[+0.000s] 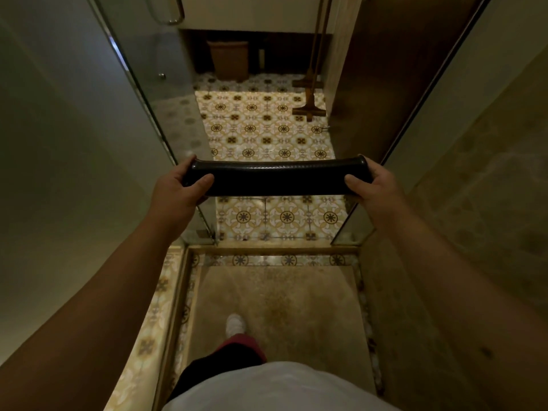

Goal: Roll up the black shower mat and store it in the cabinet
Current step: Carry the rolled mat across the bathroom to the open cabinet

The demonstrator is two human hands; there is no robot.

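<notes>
A: Where's the black shower mat (275, 179)?

B: Rolled into a tight tube, held level in the air across the shower doorway, above the patterned tile floor (261, 129).

A: And the hands?

B: The left hand (181, 191) is wrapped around the left end, thumb on the near side of the roll. The right hand (373, 185) grips the right end the same way. Both arms reach forward from the near corners.

A: What's either side of it?

B: A glass door (142, 84) stands open on the left, with a metal handle (175, 13) at its far top. A second glass panel (353, 229) sits on the right, beside a brown wall.

A: Beyond the mat?

B: At the far end, a woven basket (229, 59) stands in a dark recess under a pale counter. To its right, two long-handled floor wipers (310, 108) lean upright, heads on the tiles.

A: Nearer?

B: A raised threshold (272, 250), then the speckled shower floor (278, 304). One white shoe (235, 323) stands on it, below a dark trouser leg and a white shirt.
</notes>
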